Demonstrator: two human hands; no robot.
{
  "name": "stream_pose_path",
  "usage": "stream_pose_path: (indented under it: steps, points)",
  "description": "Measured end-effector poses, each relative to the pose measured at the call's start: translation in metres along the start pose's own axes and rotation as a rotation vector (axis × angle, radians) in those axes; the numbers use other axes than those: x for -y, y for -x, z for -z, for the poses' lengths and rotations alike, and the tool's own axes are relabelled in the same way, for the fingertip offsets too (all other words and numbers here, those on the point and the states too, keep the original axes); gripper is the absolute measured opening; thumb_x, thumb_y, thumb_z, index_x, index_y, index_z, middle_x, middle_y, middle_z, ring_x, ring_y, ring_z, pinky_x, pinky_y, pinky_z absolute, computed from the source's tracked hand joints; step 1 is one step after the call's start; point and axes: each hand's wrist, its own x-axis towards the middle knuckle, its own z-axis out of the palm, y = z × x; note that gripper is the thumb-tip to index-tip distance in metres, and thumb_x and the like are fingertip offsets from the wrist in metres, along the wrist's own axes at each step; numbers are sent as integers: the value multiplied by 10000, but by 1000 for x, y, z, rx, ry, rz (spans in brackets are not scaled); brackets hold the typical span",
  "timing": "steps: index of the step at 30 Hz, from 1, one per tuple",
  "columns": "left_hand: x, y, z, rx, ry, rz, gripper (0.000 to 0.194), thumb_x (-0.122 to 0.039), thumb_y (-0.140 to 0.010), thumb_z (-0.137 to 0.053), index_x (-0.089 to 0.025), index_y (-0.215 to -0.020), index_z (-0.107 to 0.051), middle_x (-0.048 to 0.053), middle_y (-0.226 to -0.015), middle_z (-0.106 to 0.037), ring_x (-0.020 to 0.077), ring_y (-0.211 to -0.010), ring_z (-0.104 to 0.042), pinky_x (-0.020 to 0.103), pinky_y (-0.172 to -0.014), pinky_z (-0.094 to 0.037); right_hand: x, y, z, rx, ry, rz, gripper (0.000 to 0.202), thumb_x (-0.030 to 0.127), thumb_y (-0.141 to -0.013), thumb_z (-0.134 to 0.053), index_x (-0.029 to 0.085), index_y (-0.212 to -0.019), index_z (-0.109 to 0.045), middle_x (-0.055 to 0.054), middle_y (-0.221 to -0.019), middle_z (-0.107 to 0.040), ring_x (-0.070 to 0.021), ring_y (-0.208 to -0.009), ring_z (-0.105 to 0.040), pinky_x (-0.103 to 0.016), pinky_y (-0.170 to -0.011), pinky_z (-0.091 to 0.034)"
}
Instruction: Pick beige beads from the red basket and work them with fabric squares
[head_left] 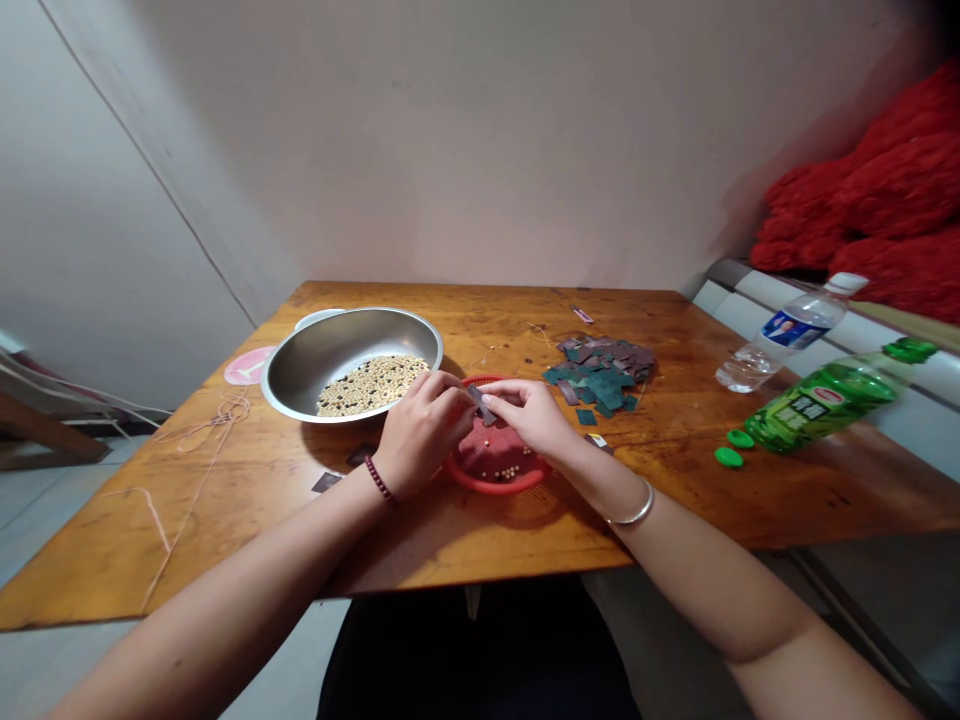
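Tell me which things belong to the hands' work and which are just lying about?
Seem part of the work:
dark piece in the fingers
red basket below
probably the metal bowl and pile of squares

Seem just lying about:
clear bottle
green bottle
green caps

- Table (240, 540): before the wall (480, 140).
- Bowl (352, 335): on the table, left of centre, beans (371, 388) in it.
- Disc (246, 367): left of the bowl; string (214, 428) nearer.
- Basket (496, 489): right of the bowl and nearer, a few beans inside.
- Left hand (426, 430), right hand (529, 415): over the basket, a card (484, 405) between them.
- Pile (604, 372): right of the basket and farther.
- Far bottle (784, 335), near bottle (825, 402): at the table's right, two caps (739, 438) just left of the near bottle.
- Heap (870, 200): far right, off the table.
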Motion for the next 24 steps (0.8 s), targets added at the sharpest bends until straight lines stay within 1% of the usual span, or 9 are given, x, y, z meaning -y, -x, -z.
stream_pose_path:
  steps: [4,8,17,24]
  points:
    - [0,0,0,2,-5,8,110,-269,-841,-536,-177,-823,-592,49,-931,-579,158,-865,-508,289,-760,-473,1,0,0,-2,7,1,236,270,-717,-622,120,-885,-694,-53,-702,-685,-129,-592,-595,-269,-605,-492]
    - [0,2,-1,-15,19,-16,87,-255,-836,-543,-180,-833,-586,45,-932,-577,153,-869,-512,294,-785,-472,2,0,1,16,-2,3,257,288,-721,-623,126,-908,-692,-52,-703,-686,-129,-596,-591,-270,-609,-490]
    - [0,4,-3,8,81,-52,57,-220,-825,-544,-188,-837,-590,38,-950,-577,143,-876,-513,279,-773,-476,1,0,0,18,6,21,280,327,-707,-640,126,-893,-696,-69,-764,-700,-134,-600,-596,-281,-607,-496]
    - [-1,3,-3,34,109,-69,77,-197,-822,-534,-198,-848,-606,39,-946,-580,140,-872,-516,287,-771,-478,-1,1,-1,29,3,12,272,331,-716,-638,137,-896,-701,-69,-797,-703,-148,-645,-619,-287,-637,-504]
